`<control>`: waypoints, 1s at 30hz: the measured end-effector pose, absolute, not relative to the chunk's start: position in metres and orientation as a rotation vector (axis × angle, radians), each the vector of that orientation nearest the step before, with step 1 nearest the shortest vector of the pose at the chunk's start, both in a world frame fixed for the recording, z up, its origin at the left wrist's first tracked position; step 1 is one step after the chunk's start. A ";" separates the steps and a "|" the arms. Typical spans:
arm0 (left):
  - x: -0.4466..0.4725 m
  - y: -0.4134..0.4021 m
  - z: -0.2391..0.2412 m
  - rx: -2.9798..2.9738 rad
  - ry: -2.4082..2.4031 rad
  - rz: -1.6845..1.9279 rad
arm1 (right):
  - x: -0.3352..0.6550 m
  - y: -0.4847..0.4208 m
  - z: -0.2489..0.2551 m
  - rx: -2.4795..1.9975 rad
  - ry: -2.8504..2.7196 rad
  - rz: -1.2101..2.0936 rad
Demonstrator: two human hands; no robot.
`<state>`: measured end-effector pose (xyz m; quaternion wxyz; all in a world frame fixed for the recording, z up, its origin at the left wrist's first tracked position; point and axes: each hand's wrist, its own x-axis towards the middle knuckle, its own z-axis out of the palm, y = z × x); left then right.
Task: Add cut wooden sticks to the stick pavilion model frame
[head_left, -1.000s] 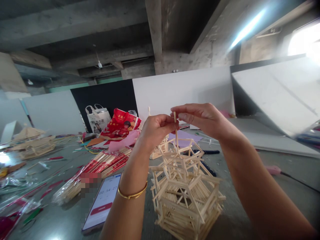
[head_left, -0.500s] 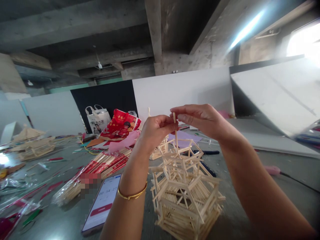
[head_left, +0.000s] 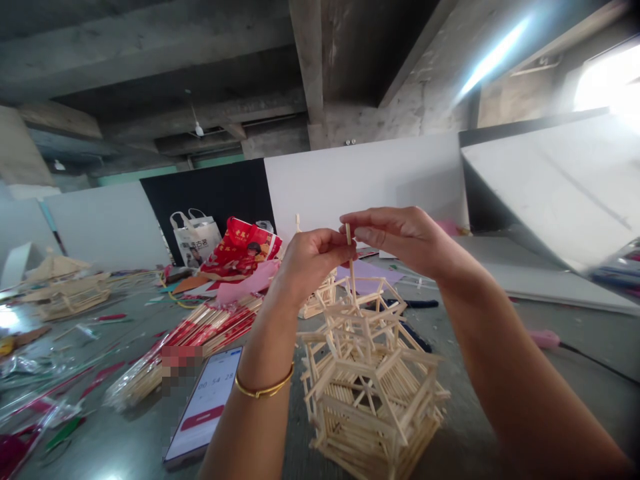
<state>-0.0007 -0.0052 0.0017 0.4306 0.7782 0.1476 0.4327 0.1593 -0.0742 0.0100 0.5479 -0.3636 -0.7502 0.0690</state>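
We find the left hand [head_left: 316, 257] pinching an upright stick [head_left: 352, 275] in its upper half. The right hand [head_left: 407, 239] is at the stick's tip; we cannot tell whether it grips. The stick stands over the wooden frame [head_left: 356, 415]. Left of that, we note a phone [head_left: 209, 403] beside wrapped sticks [head_left: 199, 332].

From my end, I see the stopwatch readout [head_left: 216, 381] on the smartphone [head_left: 193, 441] has ticked over from 00 54 27 to 00 54 28. My head-camera view has also drifted, carrying the scene very slightly leftward.
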 end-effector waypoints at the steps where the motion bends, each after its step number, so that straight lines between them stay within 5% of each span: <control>1: -0.001 -0.005 0.002 1.935 0.366 1.078 | 0.159 -0.074 0.010 -0.859 -1.777 0.168; 30: -0.001 -0.002 0.000 1.988 0.353 1.084 | 0.160 -0.076 0.011 -0.814 -1.771 0.243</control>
